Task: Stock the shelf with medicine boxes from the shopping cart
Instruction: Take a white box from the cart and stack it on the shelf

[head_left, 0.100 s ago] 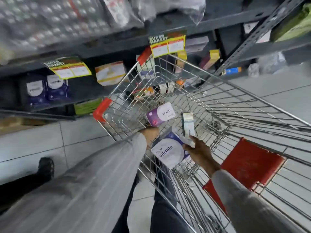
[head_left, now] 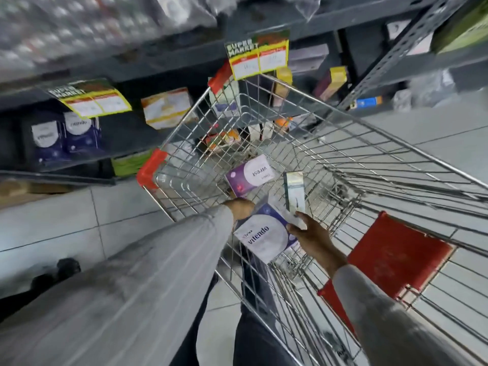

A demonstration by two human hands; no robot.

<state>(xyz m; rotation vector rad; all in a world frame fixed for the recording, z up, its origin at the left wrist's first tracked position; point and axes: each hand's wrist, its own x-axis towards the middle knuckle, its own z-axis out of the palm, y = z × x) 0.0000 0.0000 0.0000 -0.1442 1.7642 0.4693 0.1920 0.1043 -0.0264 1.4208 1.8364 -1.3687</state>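
A pale tiled floor (head_left: 66,220) runs under a dark metal shelf (head_left: 163,62) that fills the top of the view. Yellow price tags (head_left: 95,101) hang from the shelf edges, and beneath them stand two dark blue boxes (head_left: 66,133) and a white and orange box (head_left: 166,107). A wire shopping cart (head_left: 343,154) with red corner guards is pushed up against the shelf, and its red seat flap (head_left: 396,254) lies at the near end.

The medicine boxes are inside the cart and in the hands above it. A purple box (head_left: 249,174) with a white round label lies on the cart's wire bottom. Nearer the camera, a larger blue and white box (head_left: 264,233) printed "vitendo" is held over the basket. The left hand (head_left: 239,208) is closed on its upper left edge, though the sleeve (head_left: 158,260) and the box hide most of the fingers. The right hand (head_left: 311,233) grips the right side of that box, thumb on its face, and also clamps a slim pale box (head_left: 294,191) that stands upright just beyond the fingers.

More goods sit at the far end of the cart (head_left: 221,140), too blurred to name. The top shelf holds plastic-wrapped packs (head_left: 66,25), smeared by motion. A dark shoe (head_left: 66,268) shows at the lower left, partly cut off.
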